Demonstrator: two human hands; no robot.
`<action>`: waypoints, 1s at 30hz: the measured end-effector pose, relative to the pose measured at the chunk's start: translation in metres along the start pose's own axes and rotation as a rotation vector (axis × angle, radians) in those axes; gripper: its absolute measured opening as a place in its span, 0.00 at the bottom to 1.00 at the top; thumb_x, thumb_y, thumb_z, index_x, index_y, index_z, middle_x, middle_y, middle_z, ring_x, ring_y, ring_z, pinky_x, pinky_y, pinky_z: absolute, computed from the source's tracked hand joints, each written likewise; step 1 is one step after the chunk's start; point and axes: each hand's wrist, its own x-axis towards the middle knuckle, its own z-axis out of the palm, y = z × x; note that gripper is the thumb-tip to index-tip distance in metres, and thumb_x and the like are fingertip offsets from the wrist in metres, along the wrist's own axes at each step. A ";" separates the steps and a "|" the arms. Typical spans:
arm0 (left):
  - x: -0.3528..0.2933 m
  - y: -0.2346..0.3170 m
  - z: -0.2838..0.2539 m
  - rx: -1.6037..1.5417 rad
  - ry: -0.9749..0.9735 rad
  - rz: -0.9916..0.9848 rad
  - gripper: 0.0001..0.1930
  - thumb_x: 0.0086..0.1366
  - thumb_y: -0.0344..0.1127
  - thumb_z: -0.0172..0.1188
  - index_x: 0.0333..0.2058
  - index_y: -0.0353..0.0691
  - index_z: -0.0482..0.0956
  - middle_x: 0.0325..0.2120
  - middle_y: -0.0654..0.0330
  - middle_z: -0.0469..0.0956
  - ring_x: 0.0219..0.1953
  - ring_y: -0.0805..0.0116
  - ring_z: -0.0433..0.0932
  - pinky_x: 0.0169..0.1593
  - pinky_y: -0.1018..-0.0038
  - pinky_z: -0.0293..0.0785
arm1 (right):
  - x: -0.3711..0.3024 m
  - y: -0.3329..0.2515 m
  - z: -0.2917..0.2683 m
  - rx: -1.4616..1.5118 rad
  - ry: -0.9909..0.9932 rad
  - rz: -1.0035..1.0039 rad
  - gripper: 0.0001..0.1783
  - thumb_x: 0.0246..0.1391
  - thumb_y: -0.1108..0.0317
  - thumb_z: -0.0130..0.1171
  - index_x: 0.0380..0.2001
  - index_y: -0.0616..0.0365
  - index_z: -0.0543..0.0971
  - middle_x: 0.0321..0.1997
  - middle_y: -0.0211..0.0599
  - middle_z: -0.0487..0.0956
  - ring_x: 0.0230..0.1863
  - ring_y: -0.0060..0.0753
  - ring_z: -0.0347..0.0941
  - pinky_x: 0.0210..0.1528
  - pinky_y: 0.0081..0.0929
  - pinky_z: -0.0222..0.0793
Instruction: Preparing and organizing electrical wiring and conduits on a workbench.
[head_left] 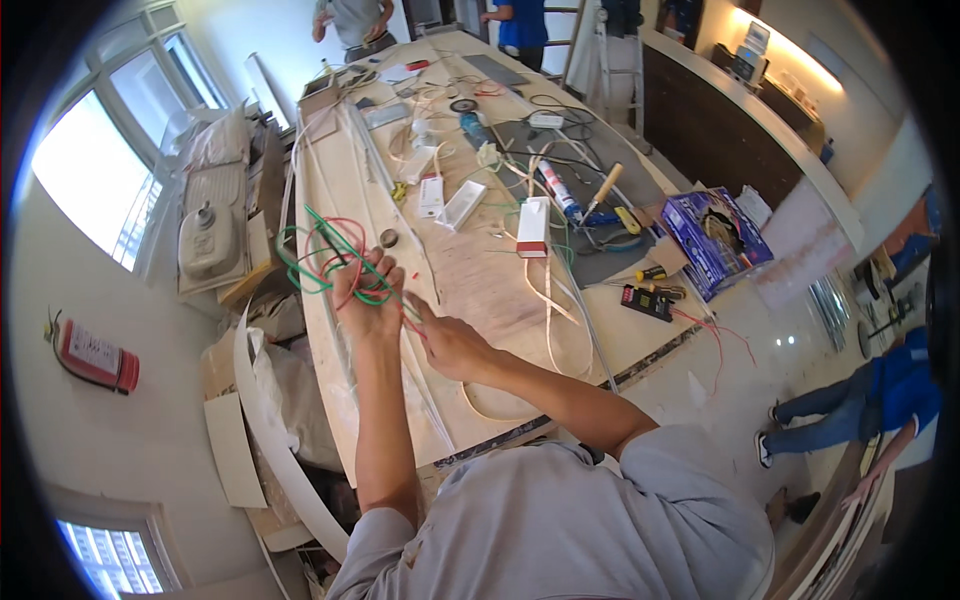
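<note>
My left hand (368, 298) is closed round a loose bundle of red and green wires (318, 255), whose loops stick out past the fingers over the left side of the wooden table (480, 385). Beside it, my right hand (452, 345) is closed with fingers pressed together on the wires trailing from that bundle; the exact grip is partly hidden. A small brown roll (388, 238), possibly tape, lies just beyond my left hand. Farther off are an open white box (461, 205) and a white box with a red end (534, 228).
A sealant tube (558, 190), pliers (610, 242), screwdriver (652, 273) and purple carton (715, 240) crowd the table's right side. An angle grinder (472, 125) lies farther back. Stacked boards and a sink (208, 240) line the left. People stand at the far end and right.
</note>
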 end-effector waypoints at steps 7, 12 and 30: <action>0.004 0.100 -0.051 0.566 0.196 0.285 0.10 0.52 0.29 0.55 0.34 0.38 0.69 0.25 0.65 0.68 0.22 0.78 0.60 0.22 0.82 0.55 | -0.026 0.002 -0.068 0.307 -0.231 -0.132 0.22 0.56 0.62 0.54 0.52 0.58 0.68 0.26 0.49 0.76 0.25 0.48 0.72 0.29 0.37 0.65; -0.020 0.089 -0.041 1.806 0.003 0.655 0.24 0.48 0.26 0.56 0.47 0.34 0.65 0.29 0.61 0.72 0.25 0.69 0.69 0.30 0.76 0.68 | -0.028 0.008 -0.091 -0.327 -0.234 -0.450 0.18 0.55 0.68 0.48 0.51 0.52 0.72 0.26 0.40 0.76 0.28 0.45 0.75 0.31 0.37 0.69; -0.080 0.002 0.013 1.578 -0.690 0.106 0.36 0.40 0.27 0.63 0.52 0.35 0.62 0.42 0.49 0.70 0.45 0.55 0.71 0.51 0.68 0.67 | 0.044 -0.005 -0.161 0.534 -0.346 -0.254 0.09 0.51 0.67 0.61 0.33 0.61 0.82 0.30 0.31 0.82 0.33 0.18 0.75 0.35 0.20 0.70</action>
